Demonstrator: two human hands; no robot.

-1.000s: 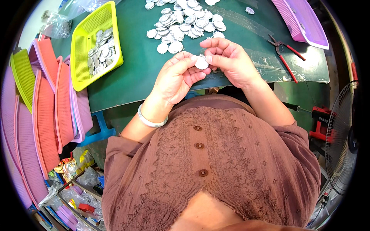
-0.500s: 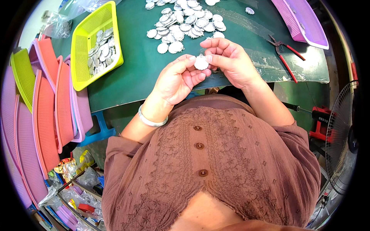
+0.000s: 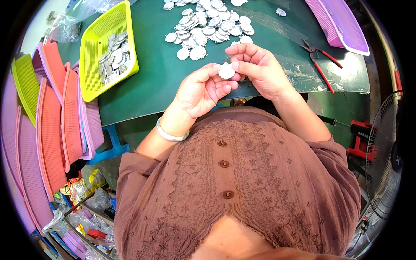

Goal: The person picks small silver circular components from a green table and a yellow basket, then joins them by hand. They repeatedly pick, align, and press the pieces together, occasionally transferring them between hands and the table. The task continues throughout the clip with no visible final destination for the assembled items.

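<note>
A round silver-white metal pendant [image 3: 226, 71] with a scalloped rim and a small loop at its top is held just above the near edge of the table. My left hand [image 3: 200, 89] pinches it from the left with thumb and fingers. From the right, the thumb and forefinger of my right hand [image 3: 259, 69] close on its other edge. Beyond my hands lies a loose heap of similar pendants [image 3: 208, 31]. More flat silver pieces [image 3: 116, 56] fill part of a yellow-green basket [image 3: 86, 65] at the left.
Red-handled pliers [image 3: 318, 60] lie at the right of the green table [image 3: 151, 82]. A purple basket [image 3: 346, 30] stands at the far right, with one lone pendant [image 3: 281, 12] left of it. Stacked coloured baskets [image 3: 52, 130] crowd the left; a fan [image 3: 383, 156] stands at right.
The pendant stays between both hands and appears slightly turned. My left fingers have shifted a little; otherwise the scene is the same.
</note>
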